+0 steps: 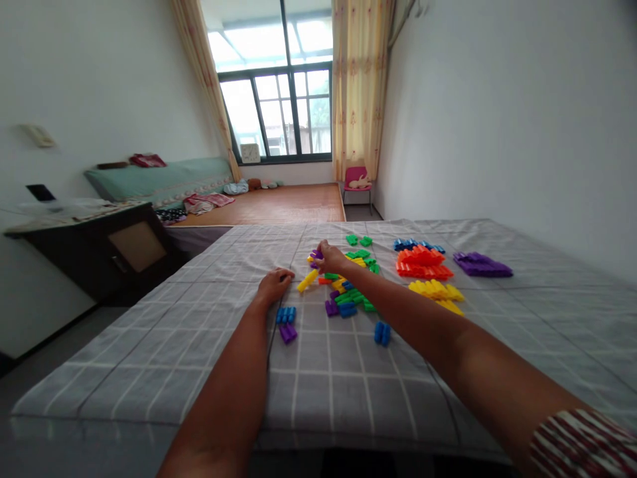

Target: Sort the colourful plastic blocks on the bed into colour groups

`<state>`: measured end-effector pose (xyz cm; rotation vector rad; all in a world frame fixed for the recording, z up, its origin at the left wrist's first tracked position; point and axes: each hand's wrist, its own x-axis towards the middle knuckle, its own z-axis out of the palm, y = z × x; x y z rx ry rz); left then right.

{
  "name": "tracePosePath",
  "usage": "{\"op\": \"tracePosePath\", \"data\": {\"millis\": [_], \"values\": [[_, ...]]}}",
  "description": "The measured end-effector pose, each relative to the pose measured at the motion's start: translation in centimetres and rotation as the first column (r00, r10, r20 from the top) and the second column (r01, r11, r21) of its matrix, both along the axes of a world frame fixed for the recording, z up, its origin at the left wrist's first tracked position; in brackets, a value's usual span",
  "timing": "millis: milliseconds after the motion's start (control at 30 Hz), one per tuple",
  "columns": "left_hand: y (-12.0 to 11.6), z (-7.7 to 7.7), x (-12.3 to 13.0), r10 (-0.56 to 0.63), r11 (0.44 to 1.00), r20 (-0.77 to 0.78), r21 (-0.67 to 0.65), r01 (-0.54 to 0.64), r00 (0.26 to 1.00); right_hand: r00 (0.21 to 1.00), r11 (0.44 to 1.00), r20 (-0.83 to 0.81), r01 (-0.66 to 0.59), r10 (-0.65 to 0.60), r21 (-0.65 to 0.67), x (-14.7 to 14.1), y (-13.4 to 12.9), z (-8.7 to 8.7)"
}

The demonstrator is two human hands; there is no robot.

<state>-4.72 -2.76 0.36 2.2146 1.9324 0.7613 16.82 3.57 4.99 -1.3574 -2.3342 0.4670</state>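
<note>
- My right hand [329, 257] pinches a purple piece [315, 255] above mixed pieces [354, 297].
- My left hand [275, 284] rests empty, fingers loosely curled.
- Orange stack [424, 263] beyond my right forearm.

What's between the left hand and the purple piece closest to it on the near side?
A small blue group lies between the left hand and that purple piece, on the checked cloth; the head view shows it.

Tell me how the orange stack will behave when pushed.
The orange stack looks like shiny moulded plastic, so it is probably stiff and light for its size. It appears layered, so its upper pieces might slip under a sideways push. Lying low and broad on the checked cloth, it seems unlikely to roll.
</note>
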Motion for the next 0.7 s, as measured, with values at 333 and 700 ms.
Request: {"op": "tracePosePath", "data": {"millis": [333,700], "values": [[1.2,-0.5,-1.4,-0.017,1.000,-0.002,-0.024,0.017,1.000,0.942,0.984,-0.334,0.037,0.023,0.171,11.9,1.1,2.8],[1.5,-0.1,-2.0,-0.025,1.000,-0.010,-0.016,0.025,1.000,0.478,0.495,-0.492,0.863,-0.727,0.107,43.5,1.6,-1.2]]}}
